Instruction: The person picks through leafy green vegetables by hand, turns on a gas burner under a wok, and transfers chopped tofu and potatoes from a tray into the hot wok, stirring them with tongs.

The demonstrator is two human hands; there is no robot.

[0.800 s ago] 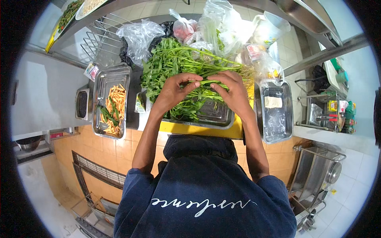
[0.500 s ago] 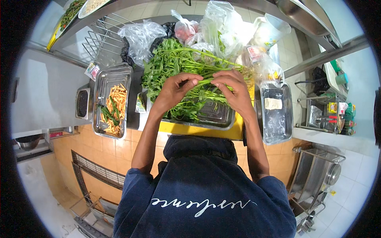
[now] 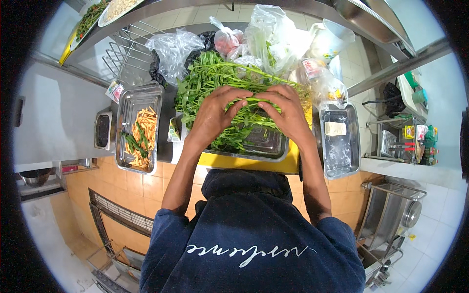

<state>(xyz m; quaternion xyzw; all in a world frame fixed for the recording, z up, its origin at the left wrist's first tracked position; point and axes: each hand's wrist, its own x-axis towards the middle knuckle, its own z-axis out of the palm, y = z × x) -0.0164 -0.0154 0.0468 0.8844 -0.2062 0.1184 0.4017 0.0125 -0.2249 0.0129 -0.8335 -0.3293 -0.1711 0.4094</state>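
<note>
Over a heap of water spinach (image 3: 191, 94), my left hand (image 3: 215, 113) and my right hand (image 3: 289, 113) pinch the same green stem (image 3: 254, 99) close together. Thumb and fingers of each hand are closed on it. The heap's leaves lie to the left, its pale stems and roots to the right. Under my hands a metal tray (image 3: 264, 145) holds some picked leaves on its left side. Tray and heap rest on a yellow board (image 3: 229, 162). Part of the tray is hidden by the greens and my left forearm.
To the left stands a metal tray (image 3: 159, 100) of orange strips with green pieces. On the right, another tray (image 3: 334, 163) holds a white block (image 3: 335, 128). Plastic bags (image 3: 176, 53) line the back. A metal shelf edge (image 3: 185, 10) crosses above.
My two hands have drawn slightly closer together on the stem, and the fingers of my right hand are more curled. The trays and bags stay in place.
</note>
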